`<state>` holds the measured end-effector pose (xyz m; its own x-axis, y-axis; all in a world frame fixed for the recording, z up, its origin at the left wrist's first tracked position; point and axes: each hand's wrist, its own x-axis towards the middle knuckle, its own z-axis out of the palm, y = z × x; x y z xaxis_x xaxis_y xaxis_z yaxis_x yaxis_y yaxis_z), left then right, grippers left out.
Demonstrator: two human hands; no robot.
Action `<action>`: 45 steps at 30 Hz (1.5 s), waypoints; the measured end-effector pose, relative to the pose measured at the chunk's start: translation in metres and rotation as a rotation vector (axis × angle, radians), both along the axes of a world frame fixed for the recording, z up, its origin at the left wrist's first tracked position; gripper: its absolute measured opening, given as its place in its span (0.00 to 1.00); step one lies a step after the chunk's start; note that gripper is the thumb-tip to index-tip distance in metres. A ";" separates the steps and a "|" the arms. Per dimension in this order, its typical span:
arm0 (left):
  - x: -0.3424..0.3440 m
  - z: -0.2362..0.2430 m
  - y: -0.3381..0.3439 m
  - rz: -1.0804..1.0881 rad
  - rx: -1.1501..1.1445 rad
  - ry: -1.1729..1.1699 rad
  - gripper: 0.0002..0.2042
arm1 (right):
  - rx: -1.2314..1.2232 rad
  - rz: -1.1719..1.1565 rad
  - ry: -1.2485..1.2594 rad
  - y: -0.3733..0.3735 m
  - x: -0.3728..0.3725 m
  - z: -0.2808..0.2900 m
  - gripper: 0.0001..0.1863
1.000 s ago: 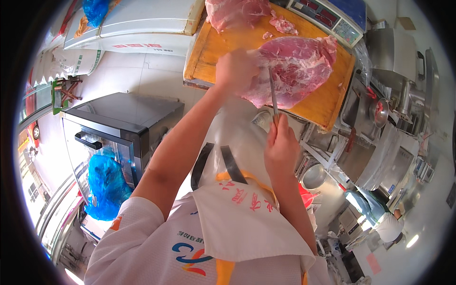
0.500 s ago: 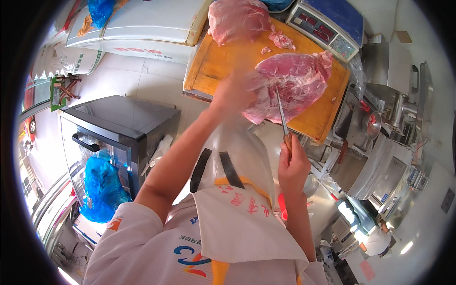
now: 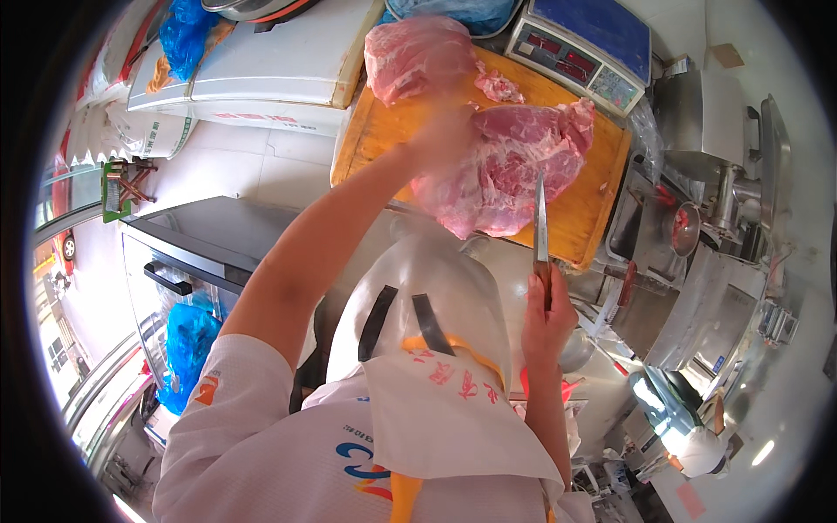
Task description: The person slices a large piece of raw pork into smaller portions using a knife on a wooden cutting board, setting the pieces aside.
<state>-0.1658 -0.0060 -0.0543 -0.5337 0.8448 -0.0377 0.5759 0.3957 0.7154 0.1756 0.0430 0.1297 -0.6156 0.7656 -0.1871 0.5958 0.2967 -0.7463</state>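
A large slab of pink meat (image 3: 536,152) lies on the wooden cutting board (image 3: 593,213), with a second chunk of meat (image 3: 410,52) and small scraps (image 3: 499,85) toward the back. My left hand (image 3: 445,135) is smeared by motion over the big slab's left part, so its fingers cannot be made out. My right hand (image 3: 547,309) grips a knife (image 3: 540,227) by its wooden handle, the blade pointing away from me with its tip at the slab's right part.
A digital scale (image 3: 575,48) stands behind the board. A white freezer (image 3: 253,61) is at back left, a dark steel cabinet (image 3: 200,235) lower left. Steel trays (image 3: 649,218) and a metal grinder (image 3: 724,200) line the right. Another person (image 3: 689,436) is at lower right.
My right hand and knife have moved right, the blade turning more upright in the picture. My left hand has moved over the meat, still blurred. The board appears shifted as the view moved.
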 end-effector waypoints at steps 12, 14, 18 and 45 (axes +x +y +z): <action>0.013 0.010 -0.001 0.368 0.159 -0.561 0.15 | -0.040 0.012 -0.034 0.021 0.014 0.004 0.13; 0.013 -0.008 -0.007 0.401 0.115 -0.589 0.15 | -0.021 0.097 -0.063 0.029 0.005 0.013 0.15; 0.018 0.008 -0.026 0.377 0.034 -0.645 0.15 | -0.030 0.116 -0.084 0.036 0.000 0.018 0.18; 0.131 0.043 -0.054 1.242 0.403 -1.294 0.11 | 0.279 1.050 -0.024 0.142 -0.164 -0.031 0.18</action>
<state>-0.0347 -0.0597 -0.0109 -0.5883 0.0927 -0.8033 -0.8039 -0.1750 0.5685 0.0117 0.1852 0.0991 -0.9864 -0.1234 -0.1088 -0.0408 0.8241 -0.5649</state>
